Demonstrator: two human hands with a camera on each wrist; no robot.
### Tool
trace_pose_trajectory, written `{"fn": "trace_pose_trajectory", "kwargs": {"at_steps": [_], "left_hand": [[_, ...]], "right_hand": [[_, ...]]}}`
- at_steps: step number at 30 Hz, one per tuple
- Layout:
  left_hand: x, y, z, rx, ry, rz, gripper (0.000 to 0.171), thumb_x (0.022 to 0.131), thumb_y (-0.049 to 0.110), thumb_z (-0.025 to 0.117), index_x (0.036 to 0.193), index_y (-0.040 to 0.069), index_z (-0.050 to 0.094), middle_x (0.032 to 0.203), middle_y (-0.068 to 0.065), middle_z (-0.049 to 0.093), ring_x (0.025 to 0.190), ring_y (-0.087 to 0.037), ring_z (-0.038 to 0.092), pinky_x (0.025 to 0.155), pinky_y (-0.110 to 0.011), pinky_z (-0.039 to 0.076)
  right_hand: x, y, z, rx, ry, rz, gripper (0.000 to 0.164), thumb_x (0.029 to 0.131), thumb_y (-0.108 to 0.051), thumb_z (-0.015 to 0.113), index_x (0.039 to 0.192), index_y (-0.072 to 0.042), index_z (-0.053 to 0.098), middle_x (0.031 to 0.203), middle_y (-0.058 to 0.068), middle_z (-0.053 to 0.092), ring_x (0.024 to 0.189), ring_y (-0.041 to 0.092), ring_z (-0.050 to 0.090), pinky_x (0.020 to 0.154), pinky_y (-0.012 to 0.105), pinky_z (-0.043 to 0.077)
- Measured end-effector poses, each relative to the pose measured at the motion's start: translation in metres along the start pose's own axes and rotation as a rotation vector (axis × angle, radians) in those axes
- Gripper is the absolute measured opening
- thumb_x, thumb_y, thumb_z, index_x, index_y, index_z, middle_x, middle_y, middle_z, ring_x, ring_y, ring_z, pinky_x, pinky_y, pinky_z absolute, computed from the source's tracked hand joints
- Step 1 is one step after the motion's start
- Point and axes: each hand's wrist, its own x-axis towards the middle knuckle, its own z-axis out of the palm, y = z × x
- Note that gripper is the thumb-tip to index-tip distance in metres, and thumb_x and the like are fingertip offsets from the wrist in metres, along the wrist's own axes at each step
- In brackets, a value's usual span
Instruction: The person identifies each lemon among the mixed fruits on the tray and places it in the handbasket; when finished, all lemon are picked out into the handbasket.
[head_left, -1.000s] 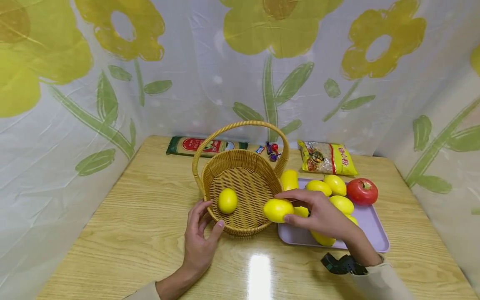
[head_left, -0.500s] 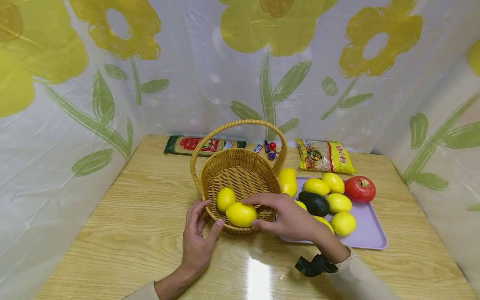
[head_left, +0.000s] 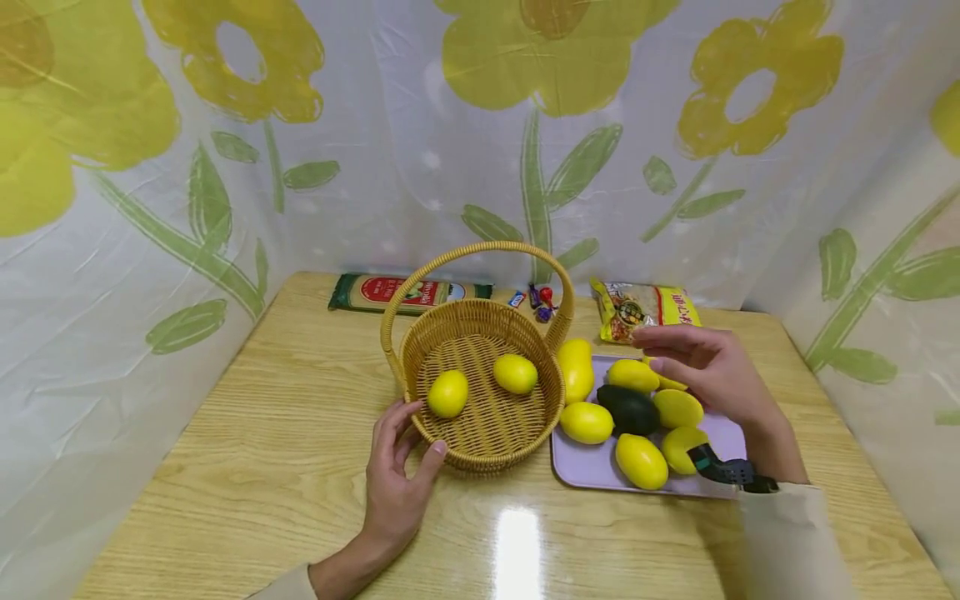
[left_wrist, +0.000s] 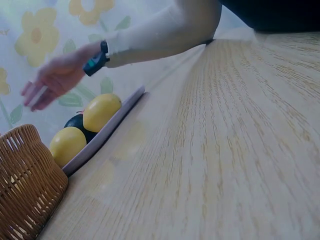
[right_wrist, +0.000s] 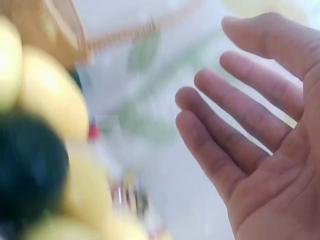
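Right hand (head_left: pixel 712 375) hangs above the far side of the pale purple rectangular tray (head_left: pixel 579 471), fingers loosely extended, thumb apart, nothing held; right wrist view shows a bare palm, fruit well off to the side; left hand (head_left: pixel 401 479) curls fingers and thumb at the near-left rim of the round tan woven basket with arched handle (head_left: pixel 486 461), steadying it by the look of it.

Two yellow lemons in the basket, apart on its floor: one left (head_left: pixel 447 393), one further right (head_left: pixel 515 374); more yellow lemons on the tray, e.g. near its front edge (head_left: pixel 641 461) and by the basket (head_left: pixel 587 422), set around a dark green oval fruit (head_left: pixel 628 410); one far lemon (head_left: pixel 667 377) is partly hidden by the right hand; long yellow mango-like fruit (head_left: pixel 575 371) just beside the basket.

Step in hand, as judged: a reach over the tray fruit; best done from above, thumb and fingers either side of one lemon's middle, neighbours unbumped as round fruit may roll; lift straight up before moving sideways; clear rim and handle, release low so nothing bounces; left hand firm on the rim, since the light basket could slide on the desk (head_left: pixel 300 400).
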Motion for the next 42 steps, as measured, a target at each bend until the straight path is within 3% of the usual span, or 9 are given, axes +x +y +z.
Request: {"fn": "trace_pose_trajectory", "kwargs": {"at_steps": [4,7,11,15,22,27,34,37,42], "left_hand": [[-0.001,0.000,-0.001,0.005,0.001,-0.011,0.060,0.099,-0.006,0.073,0.153,-0.009,0.049,0.169,-0.021,0.032,0.155,-0.033,0.039,0.125,-0.023,0.045],[-0.001,0.000,-0.001,0.002,0.004,-0.011,0.060,0.098,-0.007,0.073,0.153,-0.009,0.049,0.169,-0.020,0.033,0.155,-0.033,0.039,0.126,-0.026,0.045],[0.000,0.000,-0.001,-0.002,0.000,-0.003,0.059,0.099,-0.007,0.072,0.153,-0.008,0.050,0.168,-0.021,0.034,0.155,-0.031,0.040,0.127,-0.028,0.045],[0.001,0.000,0.000,-0.006,-0.001,0.006,0.059,0.099,-0.007,0.072,0.153,-0.007,0.050,0.167,-0.023,0.034,0.154,-0.031,0.041,0.126,-0.028,0.046],[0.001,0.000,0.000,0.002,0.005,-0.004,0.058,0.098,-0.007,0.073,0.152,-0.005,0.052,0.168,-0.021,0.034,0.153,-0.027,0.043,0.126,-0.027,0.046],[0.001,0.000,0.000,0.009,-0.005,-0.007,0.058,0.099,-0.006,0.072,0.153,-0.007,0.050,0.168,-0.021,0.034,0.154,-0.024,0.041,0.126,-0.028,0.045],[0.000,0.000,0.000,0.007,-0.018,-0.016,0.059,0.099,-0.006,0.072,0.153,-0.010,0.047,0.165,-0.023,0.034,0.153,-0.036,0.041,0.126,-0.030,0.046],[-0.001,0.001,-0.001,0.003,-0.021,-0.030,0.060,0.099,-0.006,0.072,0.154,-0.009,0.047,0.166,-0.024,0.033,0.154,-0.035,0.039,0.127,-0.029,0.046],[0.001,0.002,-0.001,0.001,-0.022,-0.022,0.060,0.099,-0.006,0.071,0.154,-0.010,0.046,0.166,-0.029,0.031,0.154,-0.035,0.039,0.127,-0.030,0.045]], "right_hand": [[-0.012,0.025,-0.023,-0.160,0.106,0.136,0.035,0.103,-0.006,0.075,0.137,0.001,0.072,0.133,0.014,0.077,0.112,0.001,0.076,0.094,0.012,0.061],[-0.015,0.039,-0.030,-0.343,0.122,0.182,0.038,0.101,-0.014,0.081,0.136,0.000,0.074,0.130,0.021,0.078,0.108,0.011,0.079,0.089,0.008,0.059],[-0.011,0.046,-0.029,-0.621,0.069,0.215,0.042,0.098,-0.018,0.084,0.135,-0.001,0.075,0.121,0.023,0.078,0.098,0.031,0.076,0.083,0.024,0.063],[-0.003,0.045,-0.021,-0.754,-0.032,0.237,0.044,0.094,-0.015,0.085,0.135,0.000,0.074,0.114,0.022,0.076,0.088,0.031,0.063,0.076,0.039,0.055],[0.002,0.042,-0.011,-0.753,-0.073,0.289,0.052,0.094,-0.019,0.087,0.138,0.002,0.072,0.110,0.021,0.075,0.091,0.031,0.063,0.076,0.039,0.055],[0.004,0.042,-0.005,-0.710,-0.094,0.300,0.054,0.096,-0.021,0.085,0.142,0.000,0.069,0.132,0.028,0.071,0.106,0.040,0.066,0.092,0.058,0.062],[0.000,0.040,-0.005,-0.653,-0.053,0.266,0.050,0.097,-0.017,0.085,0.142,-0.002,0.070,0.140,0.028,0.069,0.112,0.046,0.071,0.096,0.063,0.064],[-0.002,0.030,-0.010,-0.584,-0.006,0.254,0.050,0.098,-0.016,0.084,0.143,-0.003,0.070,0.141,0.027,0.070,0.115,0.048,0.073,0.095,0.058,0.066],[0.000,0.007,-0.010,-0.357,0.006,0.182,0.047,0.100,-0.013,0.082,0.145,-0.006,0.069,0.142,0.019,0.071,0.120,0.032,0.073,0.098,0.022,0.064]]}}
